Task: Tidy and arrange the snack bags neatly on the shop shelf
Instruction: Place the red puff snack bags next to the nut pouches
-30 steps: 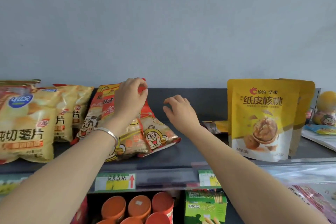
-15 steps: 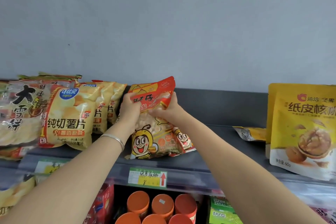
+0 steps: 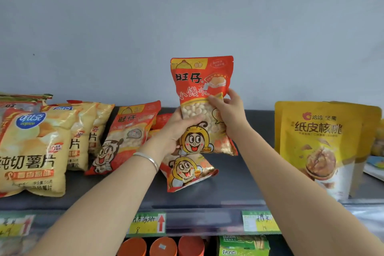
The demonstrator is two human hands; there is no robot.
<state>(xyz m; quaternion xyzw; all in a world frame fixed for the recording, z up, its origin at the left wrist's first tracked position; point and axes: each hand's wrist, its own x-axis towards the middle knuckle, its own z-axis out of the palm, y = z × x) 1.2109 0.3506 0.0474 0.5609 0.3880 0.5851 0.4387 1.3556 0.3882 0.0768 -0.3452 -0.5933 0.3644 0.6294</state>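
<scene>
Above the dark shelf [image 3: 239,183], the left hand [image 3: 178,129] and right hand [image 3: 230,114] grip a red snack bag [image 3: 202,81] upright, apparently ready to be stood in line.

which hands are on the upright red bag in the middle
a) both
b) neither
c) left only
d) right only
a: the left hand and the right hand each grip a side of the red bag, holding it upright between them.
</scene>
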